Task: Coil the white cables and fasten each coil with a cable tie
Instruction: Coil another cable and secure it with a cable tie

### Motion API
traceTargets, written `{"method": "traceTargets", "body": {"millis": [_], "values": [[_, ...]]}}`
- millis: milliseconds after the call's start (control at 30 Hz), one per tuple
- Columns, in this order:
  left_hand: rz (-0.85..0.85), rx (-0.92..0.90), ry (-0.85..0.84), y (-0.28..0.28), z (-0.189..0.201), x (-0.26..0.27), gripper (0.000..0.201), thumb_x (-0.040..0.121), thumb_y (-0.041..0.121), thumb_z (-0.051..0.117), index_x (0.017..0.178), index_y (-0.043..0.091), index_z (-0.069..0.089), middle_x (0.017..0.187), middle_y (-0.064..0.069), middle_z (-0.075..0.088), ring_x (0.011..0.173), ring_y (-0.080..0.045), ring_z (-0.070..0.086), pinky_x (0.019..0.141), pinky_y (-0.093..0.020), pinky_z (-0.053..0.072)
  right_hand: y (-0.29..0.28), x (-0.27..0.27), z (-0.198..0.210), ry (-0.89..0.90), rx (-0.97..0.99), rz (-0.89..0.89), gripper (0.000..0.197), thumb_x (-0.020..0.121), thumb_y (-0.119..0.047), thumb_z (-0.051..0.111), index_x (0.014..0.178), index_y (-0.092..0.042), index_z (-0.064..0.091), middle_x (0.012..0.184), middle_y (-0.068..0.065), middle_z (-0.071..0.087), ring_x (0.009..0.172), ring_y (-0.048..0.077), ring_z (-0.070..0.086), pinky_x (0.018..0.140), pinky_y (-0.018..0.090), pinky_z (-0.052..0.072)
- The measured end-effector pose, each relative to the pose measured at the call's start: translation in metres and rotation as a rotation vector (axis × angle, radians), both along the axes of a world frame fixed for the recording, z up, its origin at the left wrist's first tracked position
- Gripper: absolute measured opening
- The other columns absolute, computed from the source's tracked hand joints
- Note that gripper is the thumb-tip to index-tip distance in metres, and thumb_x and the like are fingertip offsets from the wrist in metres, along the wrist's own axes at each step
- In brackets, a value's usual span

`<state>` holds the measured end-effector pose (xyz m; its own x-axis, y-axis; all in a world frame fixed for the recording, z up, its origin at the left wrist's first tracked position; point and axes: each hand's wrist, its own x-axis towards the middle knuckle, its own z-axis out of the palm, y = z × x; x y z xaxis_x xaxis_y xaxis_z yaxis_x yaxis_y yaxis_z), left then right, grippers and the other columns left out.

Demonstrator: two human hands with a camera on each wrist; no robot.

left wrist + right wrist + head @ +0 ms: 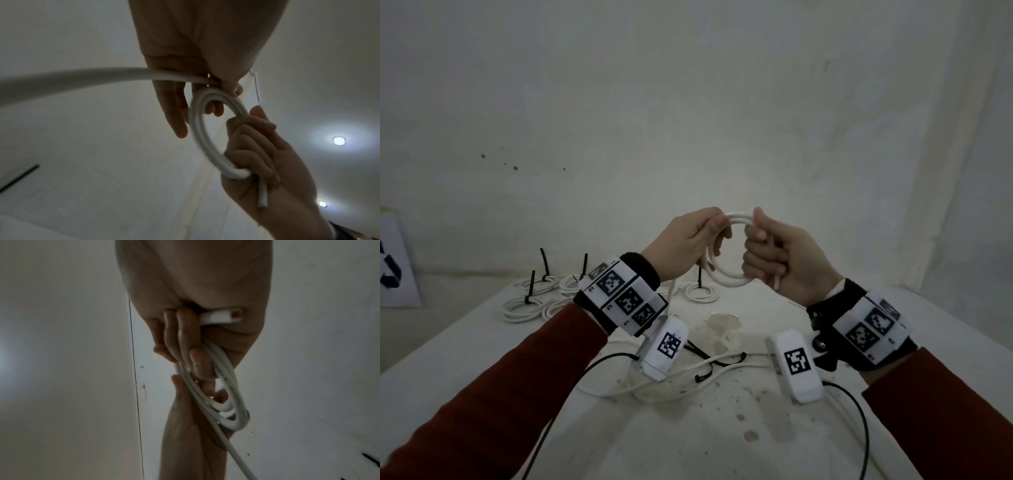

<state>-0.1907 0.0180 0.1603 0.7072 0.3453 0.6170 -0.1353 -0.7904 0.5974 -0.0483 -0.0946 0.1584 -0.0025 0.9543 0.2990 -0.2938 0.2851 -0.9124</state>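
Observation:
A white cable coil [729,278] of a few loops hangs in the air above the table, held between both hands. My right hand [774,255] grips its right side in a fist, with the cut cable end [776,283] poking out below. My left hand [697,240] pinches the top left of the coil [197,129], and the free length of cable [72,78] runs off from its fingers. In the right wrist view the loops [224,405] pass through both hands. Loose black cable ties [717,363] lie on the table below.
Several tied white coils [524,305] with upright black ties sit at the back left of the white table [722,445]; one more coil [701,293] lies behind the hands. Loose white cable [654,385] sprawls mid-table. A printed sign [393,263] leans at the far left.

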Motion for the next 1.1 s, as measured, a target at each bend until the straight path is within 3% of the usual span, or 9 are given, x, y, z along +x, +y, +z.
{"method": "traceTargets", "body": {"millis": [67,200,467,600,700,800,867,1000,1100], "values": [[0.026,0.018,0.005,0.004,0.001,0.000,0.023,0.101,0.028,0.040,0.089,0.019,0.057,0.071,-0.001,0.054,0.054,-0.013,0.054,0.041,-0.025,0.045,-0.008,0.014,0.009,0.095,0.002,0.035,0.043,0.094,-0.040,0.038,0.060,-0.017,0.046,0.039,-0.008,0.012,0.035,0.011,0.009,0.044,0.024,0.019],[0.078,0.067,-0.015,0.018,-0.002,-0.002,0.023,0.100,0.023,0.043,0.088,0.015,0.061,0.057,0.006,0.042,0.045,-0.003,0.036,0.046,-0.012,0.031,-0.028,0.040,0.021,0.178,0.046,0.116,0.041,0.095,-0.037,0.035,0.062,-0.017,0.048,0.044,-0.009,0.012,0.036,0.011,0.010,0.044,0.022,0.020],[0.290,0.204,-0.049,0.034,-0.027,0.007,0.024,0.101,0.020,0.039,0.088,0.018,0.058,0.060,0.003,0.046,0.053,-0.008,0.042,0.054,-0.020,0.034,-0.051,0.063,0.039,0.582,0.511,-0.001,0.033,0.095,-0.020,0.032,0.076,-0.008,0.056,0.049,-0.002,0.033,0.043,0.013,0.029,0.055,0.026,0.034],[0.340,0.279,-0.040,0.034,-0.031,0.015,0.022,0.101,0.016,0.036,0.097,0.006,0.055,0.067,0.003,0.050,0.062,-0.021,0.049,0.062,-0.031,0.039,-0.053,0.073,0.049,0.831,0.699,-0.044,0.031,0.099,-0.016,0.031,0.085,-0.002,0.054,0.054,0.004,0.042,0.048,0.020,0.043,0.069,0.031,0.035],[0.384,0.450,0.080,0.025,-0.026,0.027,0.020,0.100,0.012,0.039,0.100,0.003,0.056,0.075,-0.002,0.050,0.068,-0.025,0.050,0.065,-0.036,0.039,-0.045,0.074,0.056,0.883,0.781,-0.116,0.027,0.101,-0.015,0.033,0.084,-0.006,0.053,0.057,0.004,0.053,0.055,0.022,0.056,0.076,0.032,0.038],[0.391,0.767,0.173,0.011,-0.024,0.032,0.007,0.093,0.010,0.055,0.098,0.007,0.057,0.078,-0.005,0.056,0.069,-0.027,0.055,0.057,-0.034,0.038,-0.030,0.070,0.060,0.731,0.733,-0.387,0.034,0.103,-0.016,0.035,0.079,-0.011,0.058,0.066,0.000,0.065,0.064,0.017,0.066,0.074,0.029,0.045],[0.336,0.938,0.188,0.006,-0.026,0.030,0.022,0.078,0.001,0.071,0.094,0.009,0.059,0.075,-0.005,0.060,0.061,-0.026,0.056,0.047,-0.031,0.039,-0.019,0.064,0.057,0.516,0.675,-0.551,0.030,0.104,-0.016,0.034,0.084,-0.011,0.055,0.074,-0.001,0.071,0.070,0.015,0.069,0.073,0.027,0.049],[0.236,1.074,0.180,-0.008,-0.023,0.024,0.040,0.063,-0.007,0.078,0.095,0.012,0.062,0.077,-0.002,0.061,0.064,-0.023,0.059,0.046,-0.027,0.040,0.001,0.059,0.037,-0.065,0.590,-0.854,0.012,0.103,-0.011,0.040,0.095,-0.004,0.047,0.087,0.009,0.071,0.074,0.020,0.070,0.073,0.028,0.053],[0.191,1.095,0.158,-0.014,-0.017,0.018,0.042,0.063,-0.012,0.074,0.096,0.010,0.062,0.078,-0.004,0.060,0.065,-0.024,0.059,0.049,-0.028,0.042,0.005,0.057,0.017,-0.570,0.471,-0.912,0.011,0.101,-0.011,0.044,0.091,-0.010,0.048,0.083,0.007,0.070,0.067,0.020,0.067,0.067,0.032,0.054]]}}
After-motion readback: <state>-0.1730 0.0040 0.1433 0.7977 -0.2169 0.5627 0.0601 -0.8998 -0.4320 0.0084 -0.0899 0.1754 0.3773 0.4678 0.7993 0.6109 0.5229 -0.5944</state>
